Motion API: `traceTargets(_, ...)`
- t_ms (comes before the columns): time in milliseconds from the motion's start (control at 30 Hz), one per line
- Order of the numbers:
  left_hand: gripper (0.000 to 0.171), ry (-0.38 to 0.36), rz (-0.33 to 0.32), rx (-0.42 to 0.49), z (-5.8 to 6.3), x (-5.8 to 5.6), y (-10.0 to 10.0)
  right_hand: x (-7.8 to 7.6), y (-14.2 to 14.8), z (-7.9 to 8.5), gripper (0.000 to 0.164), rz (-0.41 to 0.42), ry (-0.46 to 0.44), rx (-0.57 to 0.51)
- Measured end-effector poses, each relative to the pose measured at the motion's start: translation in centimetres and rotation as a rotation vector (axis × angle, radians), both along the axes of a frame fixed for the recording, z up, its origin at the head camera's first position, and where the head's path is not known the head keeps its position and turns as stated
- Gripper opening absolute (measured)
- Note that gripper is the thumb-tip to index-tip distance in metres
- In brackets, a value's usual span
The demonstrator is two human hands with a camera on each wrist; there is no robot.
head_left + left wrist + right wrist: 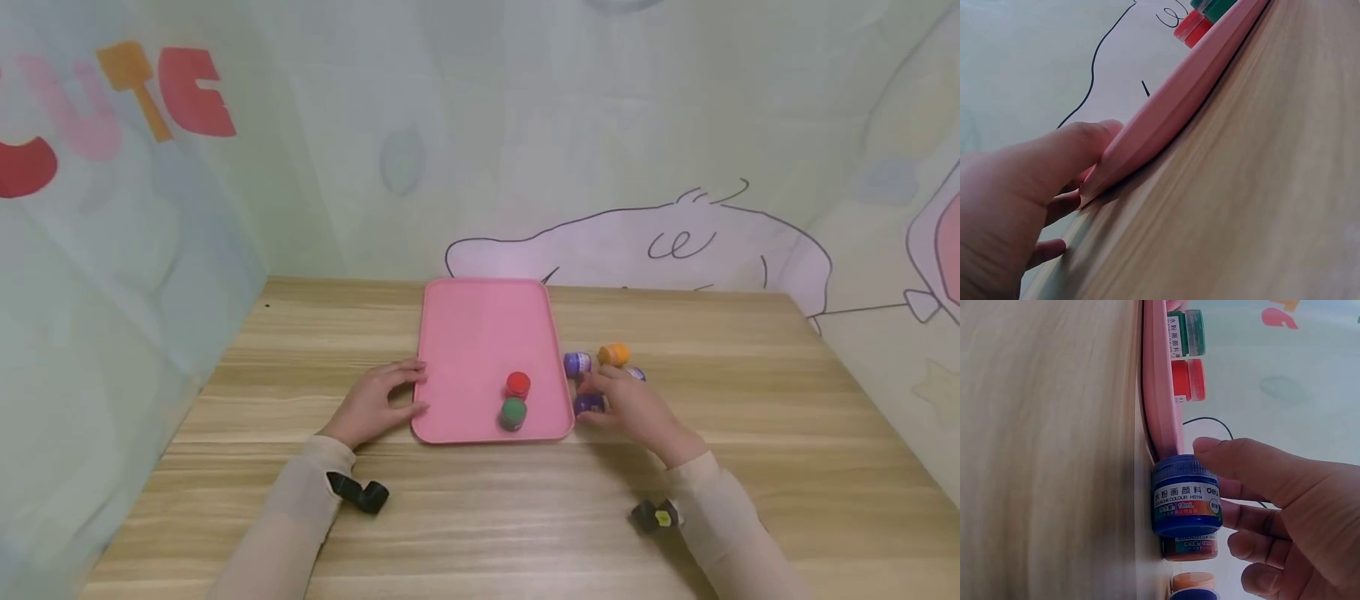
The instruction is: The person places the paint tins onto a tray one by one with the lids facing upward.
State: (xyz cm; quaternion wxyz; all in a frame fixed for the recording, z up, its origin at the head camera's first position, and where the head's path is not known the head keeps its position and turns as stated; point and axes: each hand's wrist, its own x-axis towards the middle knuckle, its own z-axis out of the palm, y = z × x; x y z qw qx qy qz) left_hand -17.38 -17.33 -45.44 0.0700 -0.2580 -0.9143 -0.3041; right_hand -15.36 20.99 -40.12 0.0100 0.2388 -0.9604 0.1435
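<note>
A pink tray (487,333) lies on the table, with a red-lidded paint jar (517,384) and a green-lidded paint jar (513,414) standing near its front right. My left hand (375,403) touches the tray's left edge with thumb and fingertips spread apart. At the tray's right edge, my right hand (633,410) has its thumb and fingers around a blue paint jar (1187,497). This jar lies on its side, lid toward the tray; where the fingers meet it is partly hidden. Just beyond the hand are a purple paint jar (577,364) and an orange paint jar (613,354).
Another paint jar (636,373) shows partly behind the right hand. The wood-grain table (480,517) reaches back to a wall hung with a printed cloth (525,125). Black wrist mounts (367,495) sit on both sleeves.
</note>
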Motion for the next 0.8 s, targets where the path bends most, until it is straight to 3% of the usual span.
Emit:
traceTargets(267,0.043,0.0,0.0,0.009,0.06,0.05,-0.09,-0.12,-0.28,0.01,0.031,-0.017,0.001,0.057)
traceTargets(800,0.043,-0.002,-0.01,0.011,0.08,-0.13,-0.01,0.1,-0.45,-0.34,0.034,0.013,0.089,0.132)
